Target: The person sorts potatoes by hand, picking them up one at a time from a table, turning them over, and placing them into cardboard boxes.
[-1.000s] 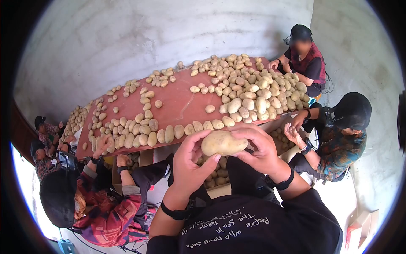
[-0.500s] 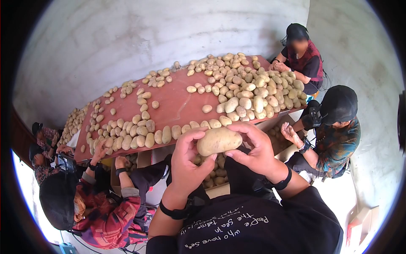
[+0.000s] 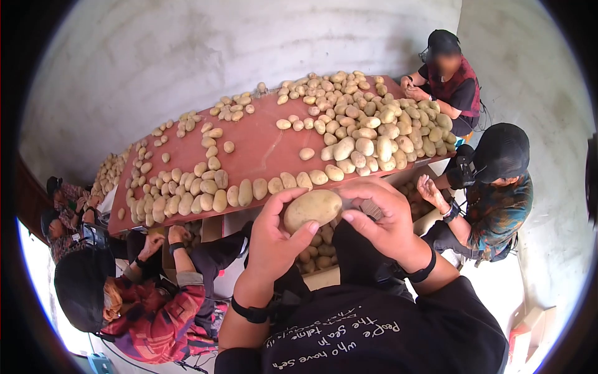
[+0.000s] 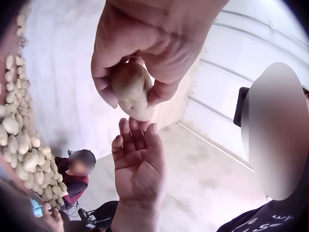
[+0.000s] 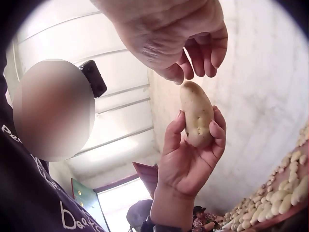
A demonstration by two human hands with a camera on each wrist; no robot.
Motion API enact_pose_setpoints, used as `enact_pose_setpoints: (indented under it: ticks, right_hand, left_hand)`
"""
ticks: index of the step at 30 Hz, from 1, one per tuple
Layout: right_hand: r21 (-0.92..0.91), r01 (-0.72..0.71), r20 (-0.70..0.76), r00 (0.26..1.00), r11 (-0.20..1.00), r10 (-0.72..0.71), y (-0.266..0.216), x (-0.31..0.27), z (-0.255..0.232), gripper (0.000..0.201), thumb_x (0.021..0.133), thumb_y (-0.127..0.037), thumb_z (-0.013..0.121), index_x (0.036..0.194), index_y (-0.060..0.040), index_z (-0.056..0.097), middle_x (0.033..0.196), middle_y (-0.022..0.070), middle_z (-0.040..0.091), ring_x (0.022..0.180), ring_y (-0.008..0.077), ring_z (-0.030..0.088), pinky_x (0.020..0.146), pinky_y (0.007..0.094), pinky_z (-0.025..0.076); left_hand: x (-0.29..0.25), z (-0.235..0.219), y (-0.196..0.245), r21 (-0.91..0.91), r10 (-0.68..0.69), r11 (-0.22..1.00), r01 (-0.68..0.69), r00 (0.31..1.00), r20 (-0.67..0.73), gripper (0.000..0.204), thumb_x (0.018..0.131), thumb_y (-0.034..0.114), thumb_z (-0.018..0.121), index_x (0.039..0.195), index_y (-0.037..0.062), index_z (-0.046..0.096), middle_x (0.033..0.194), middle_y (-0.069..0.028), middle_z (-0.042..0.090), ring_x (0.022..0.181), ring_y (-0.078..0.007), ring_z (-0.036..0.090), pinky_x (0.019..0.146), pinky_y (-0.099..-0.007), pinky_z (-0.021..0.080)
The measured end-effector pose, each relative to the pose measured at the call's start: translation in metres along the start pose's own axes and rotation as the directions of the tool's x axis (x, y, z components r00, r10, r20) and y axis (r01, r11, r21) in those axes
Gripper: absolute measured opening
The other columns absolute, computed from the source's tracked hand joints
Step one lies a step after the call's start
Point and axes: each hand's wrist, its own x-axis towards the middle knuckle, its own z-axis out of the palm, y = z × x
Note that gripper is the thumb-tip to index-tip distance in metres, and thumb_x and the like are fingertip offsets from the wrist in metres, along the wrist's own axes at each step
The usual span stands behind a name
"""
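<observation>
A large, pale yellow potato [image 3: 313, 210] is held up in front of the chest by my left hand [image 3: 271, 234]. Thumb and curled fingers clasp one end of it. In the right wrist view the potato [image 5: 197, 112] looks long and slightly bent, with small dimples on its side. My right hand [image 3: 386, 218] is just off its other end, fingers loosely bent. From the left wrist view, the right palm [image 4: 140, 176] faces the potato with nothing in it. Below both hands, a box of potatoes [image 3: 319, 252] is partly hidden.
Beyond the hands stands a red-brown table [image 3: 255, 146] with a big potato heap [image 3: 374, 128] at its right and a row along the front edge. One person [image 3: 143, 287] sits at left, another [image 3: 498, 187] at right, with others farther off. A concrete wall [image 3: 249, 50] backs the table.
The right hand has let go of the potato and drawn slightly away, while the left hand keeps it. The potato has shifted slightly left. The person at left has lowered a hand from the table.
</observation>
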Motion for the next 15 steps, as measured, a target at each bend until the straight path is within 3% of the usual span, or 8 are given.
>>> enact_pose_setpoints:
  ticks: [1,4,15]
  right_hand:
    - [-0.018,0.024,-0.062,0.998,1.0,-0.025,0.0,0.001,0.002,0.023,0.077,-0.004,0.073,0.099,-0.0036,0.066,0.096,0.0092,0.065,0.089,0.0217,0.062,0.078,0.0325,0.048]
    - [-0.034,-0.006,-0.076,0.997,0.999,0.004,0.0,0.003,0.003,0.014,0.078,-0.002,0.069,0.092,-0.001,0.067,0.093,0.0112,0.065,0.087,0.021,0.062,0.077,0.0307,0.048]
    - [-0.039,-0.1,-0.138,0.986,0.994,0.094,0.006,0.007,0.009,0.01,0.076,-0.003,0.073,0.086,-0.0035,0.069,0.082,0.0071,0.067,0.078,0.0196,0.063,0.071,0.0301,0.049]
  left_hand:
    - [0.001,-0.001,-0.001,0.022,0.008,1.0,-0.008,1.0,-0.013,0.047,0.082,0.001,0.067,0.124,-0.0029,0.047,0.115,-0.0097,0.056,0.106,-0.0137,0.056,0.087,-0.0268,0.048]
    - [0.001,0.0,-0.001,0.035,-0.003,0.999,0.005,0.999,-0.044,0.047,0.081,0.0,0.067,0.123,-0.003,0.047,0.114,-0.0101,0.056,0.105,-0.014,0.057,0.087,-0.0275,0.049]
    - [0.005,0.003,-0.011,0.128,0.08,0.989,-0.07,0.994,-0.076,0.047,0.077,0.001,0.073,0.117,-0.0019,0.048,0.113,-0.0121,0.054,0.103,-0.0161,0.057,0.087,-0.0298,0.049]
